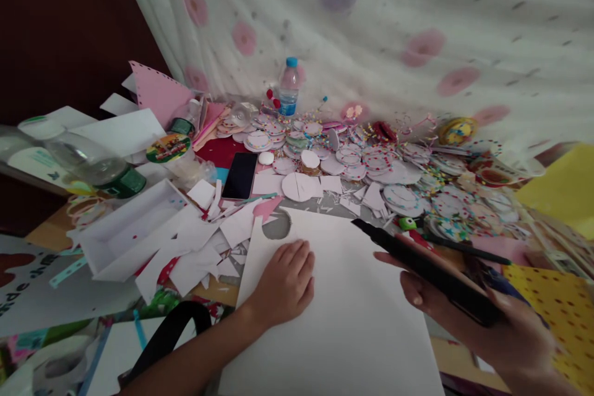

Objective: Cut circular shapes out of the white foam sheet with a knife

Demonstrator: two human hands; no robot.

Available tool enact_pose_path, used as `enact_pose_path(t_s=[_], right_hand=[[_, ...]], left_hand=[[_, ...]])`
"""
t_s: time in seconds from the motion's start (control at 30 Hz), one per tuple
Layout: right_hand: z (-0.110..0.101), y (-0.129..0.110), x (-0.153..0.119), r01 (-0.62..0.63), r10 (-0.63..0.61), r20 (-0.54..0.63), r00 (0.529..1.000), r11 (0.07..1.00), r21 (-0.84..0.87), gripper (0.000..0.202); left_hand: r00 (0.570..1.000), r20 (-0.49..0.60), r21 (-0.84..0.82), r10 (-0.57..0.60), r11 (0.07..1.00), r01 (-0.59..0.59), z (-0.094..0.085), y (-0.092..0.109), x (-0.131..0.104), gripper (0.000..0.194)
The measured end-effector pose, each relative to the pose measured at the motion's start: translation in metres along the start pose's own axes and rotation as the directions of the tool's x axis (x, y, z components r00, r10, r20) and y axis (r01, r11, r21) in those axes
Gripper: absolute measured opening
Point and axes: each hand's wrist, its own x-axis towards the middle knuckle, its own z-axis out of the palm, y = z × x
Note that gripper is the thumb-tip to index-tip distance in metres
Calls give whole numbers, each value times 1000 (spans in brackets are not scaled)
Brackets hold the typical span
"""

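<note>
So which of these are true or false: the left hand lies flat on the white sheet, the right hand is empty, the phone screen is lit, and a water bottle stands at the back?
1. The left hand lies flat on the white sheet: true.
2. The right hand is empty: false, it holds a black tool.
3. The phone screen is lit: false, it is dark.
4. A water bottle stands upright by the curtain: true.

Dim, soft indoor light w/ muted colours; daylight filters thru the flowered curtain (417,25) at the back. Shadows faint, none hard-edged. Top-left corner nearly black. Mild glare on the phone screen (240,176). Wide-angle bend at edges; plastic bottle (88,164) at left is stretched and soft. Overall slightly blurry, centre sharpest.
</note>
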Motion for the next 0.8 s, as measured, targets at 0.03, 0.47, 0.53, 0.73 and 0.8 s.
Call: enact_pose_path(t_s=[0.03, 0.47, 0.53, 0.73, 0.8], right_hand=[[1, -1, 3, -25, 24, 2, 1000, 994, 106, 74], [7, -6, 33, -182, 199, -2, 980, 900, 397, 44], [12, -7, 39, -220, 234, 15, 972, 885, 410, 36], [27, -12, 64, -232, 244, 20, 970, 890, 392, 27], [26, -15, 72, -197, 216, 0, 976, 893, 405, 30]], left_hand=[[1000, 25, -9, -5, 1000, 5, -1, 0, 0, 42], [959, 246, 30, -144, 990, 141, 4, 18, 24, 65], [966, 217, -40, -140, 987, 153, 8, 14, 22, 64], [975, 199, -120, -95, 985, 120, 13, 8, 19, 68], [973, 211, -116, -89, 987, 115, 14, 8, 20, 68]])
